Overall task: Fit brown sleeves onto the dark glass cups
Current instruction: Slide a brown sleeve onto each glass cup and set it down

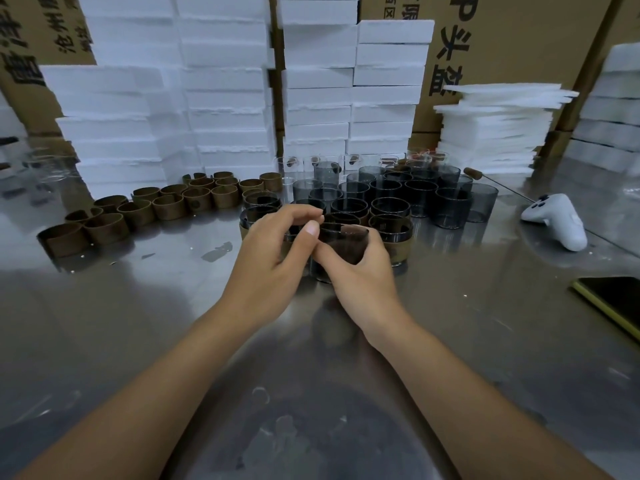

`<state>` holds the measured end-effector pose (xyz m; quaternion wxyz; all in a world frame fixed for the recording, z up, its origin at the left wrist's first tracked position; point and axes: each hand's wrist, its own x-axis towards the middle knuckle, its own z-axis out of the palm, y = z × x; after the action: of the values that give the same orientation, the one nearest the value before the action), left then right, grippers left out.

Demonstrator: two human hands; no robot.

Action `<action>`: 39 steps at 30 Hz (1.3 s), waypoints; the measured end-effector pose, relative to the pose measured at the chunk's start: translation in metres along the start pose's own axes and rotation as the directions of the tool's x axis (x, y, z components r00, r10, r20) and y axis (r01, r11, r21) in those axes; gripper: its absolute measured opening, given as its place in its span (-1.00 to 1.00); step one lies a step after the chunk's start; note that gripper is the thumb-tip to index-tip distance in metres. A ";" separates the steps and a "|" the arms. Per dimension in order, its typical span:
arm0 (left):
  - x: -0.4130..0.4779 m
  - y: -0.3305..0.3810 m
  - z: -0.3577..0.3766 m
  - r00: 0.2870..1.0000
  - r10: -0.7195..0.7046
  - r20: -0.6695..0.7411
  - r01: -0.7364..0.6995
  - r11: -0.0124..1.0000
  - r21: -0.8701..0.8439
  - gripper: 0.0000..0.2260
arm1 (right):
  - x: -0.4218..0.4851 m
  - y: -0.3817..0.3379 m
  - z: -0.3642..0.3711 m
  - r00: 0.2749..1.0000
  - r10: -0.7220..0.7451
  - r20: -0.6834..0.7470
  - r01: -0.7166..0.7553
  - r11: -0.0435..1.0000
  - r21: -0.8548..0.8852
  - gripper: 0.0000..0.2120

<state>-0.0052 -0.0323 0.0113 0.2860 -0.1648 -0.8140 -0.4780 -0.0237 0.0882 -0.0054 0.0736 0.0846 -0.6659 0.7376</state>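
Gripping one dark glass cup (341,245) with both hands at the middle of the steel table (138,323), just in front of the sleeved cups (393,237); cannot tell if resting on the table or lifted. Curling left hand (270,258) round the near-left side, thumb up by the rim, fingertips hooked over the top edge. Wrapping right hand (363,275) round the right side, index finger laid across the front. Seeing brown sleeve (348,252) only as a brown band through the glass, seemingly partway on; cannot tell how far seated, mostly hidden by fingers.

Judging step in hand: sliding sleeve to final position. To do well:
- hold cup steady with right hand
- push sleeve evenly all round with left fingertips, not from one side, to avoid skewing or creasing
- keep sleeve edge parallel to rim, matching height of finished ones alongside
- avoid squeezing glass hard or knocking the neighbours close behind

Then set down with the finished group, apart from bare dark cups (419,197) further back. Taking next from loose sleeves (138,211) in rows to the left. Ignoring white controller (557,223), phone (613,299), foam stacks (225,98).
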 end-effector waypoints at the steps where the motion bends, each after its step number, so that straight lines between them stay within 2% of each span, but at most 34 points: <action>1: 0.001 0.000 0.000 1.000 -0.006 -0.003 0.006 1.000 -0.010 -0.78 | -0.001 0.000 0.000 1.000 -0.006 0.016 0.006 1.000 -0.002 -0.60; 10: 0.001 -0.002 0.000 0.999 0.015 0.033 -0.015 1.000 0.007 -0.72 | -0.003 0.005 0.004 0.991 -0.049 0.126 0.057 0.996 -0.063 -0.63; 14: -0.001 0.000 0.002 0.997 0.044 0.066 -0.046 0.998 0.032 -0.60 | -0.003 0.009 0.007 0.987 -0.050 0.156 0.071 0.988 -0.136 -0.54; 17: -0.003 0.001 0.003 0.993 0.082 0.081 -0.085 0.996 0.041 -0.57 | -0.001 0.011 0.007 0.985 -0.066 0.162 0.092 0.982 -0.162 -0.60; 22: -0.004 0.005 0.004 0.981 0.174 0.091 -0.177 0.984 0.033 -0.63 | 0.000 0.011 0.005 0.980 -0.097 0.173 0.129 0.975 -0.183 -0.58; 29: -0.004 0.009 0.004 0.965 0.263 -0.002 -0.263 0.963 0.051 -0.79 | 0.004 0.013 0.002 0.994 -0.052 0.092 0.070 0.975 -0.211 -0.60; 33: -0.004 0.006 0.003 0.958 0.282 -0.045 -0.279 0.958 0.071 -0.80 | 0.003 0.009 0.001 0.999 -0.041 0.027 0.046 0.975 -0.216 -0.61; 39: -0.002 -0.002 0.001 0.958 0.249 -0.142 -0.230 0.963 0.138 -0.75 | 0.005 0.008 -0.001 1.000 -0.014 -0.020 0.010 0.979 -0.202 -0.53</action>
<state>-0.0053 -0.0323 0.0077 0.4146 -0.2065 -0.7901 -0.4016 -0.0303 0.0882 -0.0117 0.0934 0.0729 -0.7359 0.6666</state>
